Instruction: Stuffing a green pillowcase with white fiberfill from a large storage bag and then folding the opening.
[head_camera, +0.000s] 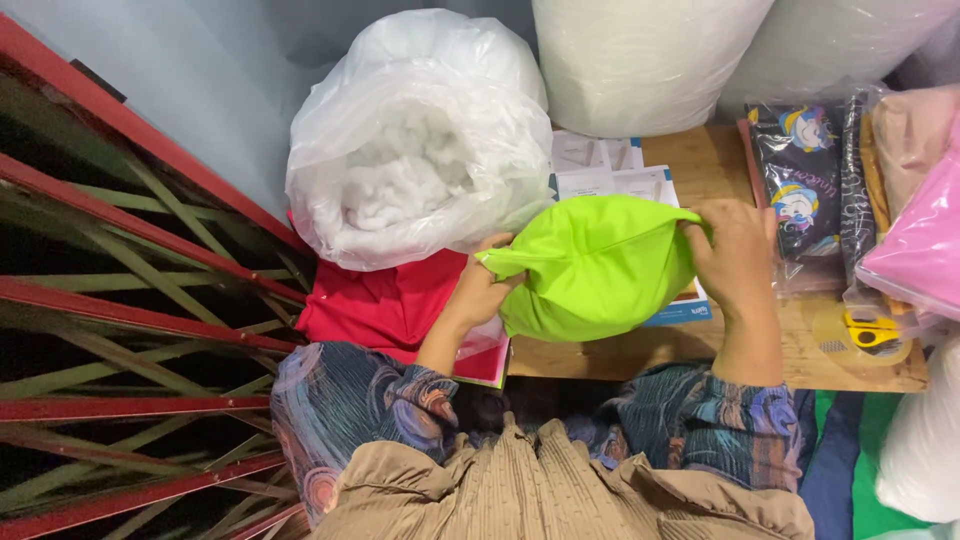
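A bright lime-green stuffed fabric cushion (595, 265) sits in front of me above the wooden table (720, 355). My left hand (478, 290) grips its left corner, where the cloth bunches into a point. My right hand (732, 255) pinches its right edge. Both hands hold the cushion stretched between them. Just left and behind stands a big clear plastic bag of white stuffing (420, 150), its mouth open toward me.
Red fabric (385, 300) lies under the stuffing bag. Papers (610, 170) lie behind the cushion. Printed dark packets (800, 180), a pink bag (925, 235) and a yellow tape dispenser (872, 333) are at right. Large white rolls (640, 60) stand behind. A red metal grille (120, 320) is at left.
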